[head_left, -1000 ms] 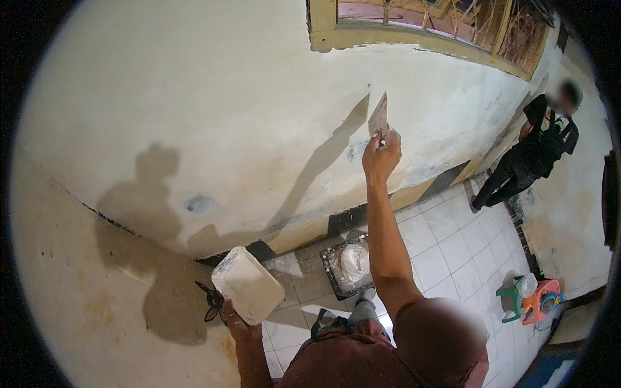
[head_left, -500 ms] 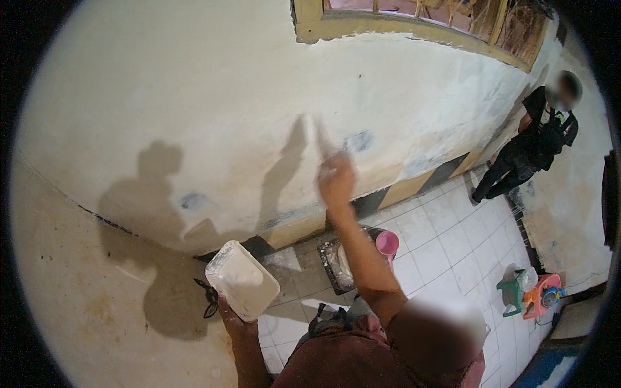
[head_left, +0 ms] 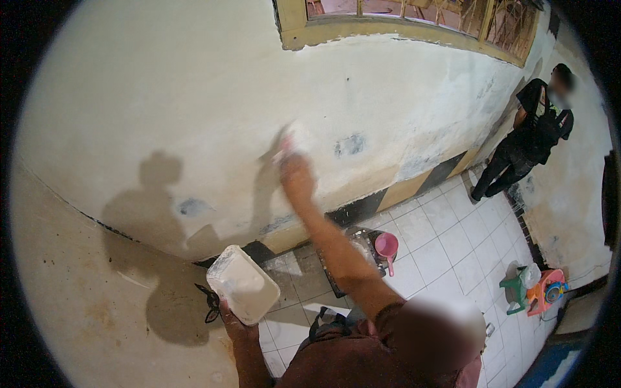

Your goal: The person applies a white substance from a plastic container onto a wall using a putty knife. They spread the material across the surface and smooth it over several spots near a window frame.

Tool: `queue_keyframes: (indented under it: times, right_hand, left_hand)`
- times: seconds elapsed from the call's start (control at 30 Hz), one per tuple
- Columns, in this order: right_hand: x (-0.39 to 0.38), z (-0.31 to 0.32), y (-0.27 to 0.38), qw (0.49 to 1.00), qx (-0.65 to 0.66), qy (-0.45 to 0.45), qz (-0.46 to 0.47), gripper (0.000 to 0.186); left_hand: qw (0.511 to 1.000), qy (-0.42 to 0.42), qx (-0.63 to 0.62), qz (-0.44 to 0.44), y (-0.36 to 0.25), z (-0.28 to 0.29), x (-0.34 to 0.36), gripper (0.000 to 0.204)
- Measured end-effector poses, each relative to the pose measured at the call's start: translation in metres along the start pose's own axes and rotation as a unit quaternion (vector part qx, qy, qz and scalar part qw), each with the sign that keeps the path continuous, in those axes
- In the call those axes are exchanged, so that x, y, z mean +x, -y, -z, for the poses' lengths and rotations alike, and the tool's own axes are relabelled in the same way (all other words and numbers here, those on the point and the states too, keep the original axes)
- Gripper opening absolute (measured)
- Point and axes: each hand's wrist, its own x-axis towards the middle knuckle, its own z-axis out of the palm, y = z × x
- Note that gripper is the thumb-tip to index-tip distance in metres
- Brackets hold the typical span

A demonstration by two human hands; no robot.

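Note:
My left hand (head_left: 234, 321) grips the lower edge of a shallow white tub (head_left: 260, 291), tilted, with whitish paste smeared on its inside and rim. Up against the pale wall (head_left: 213, 97), my right hand (head_left: 298, 173) is closed around a scraper-like tool (head_left: 285, 142). Motion smears that tool; only whitish and reddish parts show, and its exact kind is unclear. It is at or very near the wall surface, left of a grey patch (head_left: 350, 145). Another grey patch (head_left: 193, 207) lies lower on the wall, above the tub.
Below my right arm, a pink dipper (head_left: 386, 244) rests by a dark, stained tray (head_left: 333, 275) on the tiled floor. A barred window (head_left: 388, 27) is above. At the right stands a person (head_left: 533, 129) in black. Green (head_left: 513, 294) and orange-red (head_left: 538, 301) stools are lower right.
My right hand has swept left along the wall with the tool, away from the grey patch. The tub in my left hand has hardly moved. The view has shifted slightly.

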Motion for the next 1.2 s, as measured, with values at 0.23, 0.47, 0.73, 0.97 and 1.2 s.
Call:
queue_keyframes:
  times: [0.23,0.47,0.73,0.97,1.2]
  right_hand:
    - [-0.011,0.095,0.063,0.905,0.321,0.118,-0.254,0.027]
    - [0.068,0.125,-0.114,0.935,0.144,-0.091,-0.311,0.02]
    - [0.149,0.11,-0.198,0.966,0.06,0.025,-0.249,0.029]
    - [0.072,0.057,0.012,0.949,0.231,0.194,-0.093,0.04]
    - [0.08,0.117,-0.007,0.941,0.28,0.174,-0.071,0.027]
  left_hand:
    - [0.999,-0.029,-0.009,-0.016,-0.003,0.003,-0.009,0.057]
    - [0.999,-0.025,0.004,-0.033,0.006,0.012,-0.001,0.055]
    - [0.999,0.015,-0.019,-0.031,0.005,-0.002,-0.003,0.055]
    - [0.999,-0.018,-0.013,-0.049,0.006,0.009,-0.003,0.056]
    - [0.999,0.02,-0.009,-0.03,0.003,-0.007,-0.002,0.056]
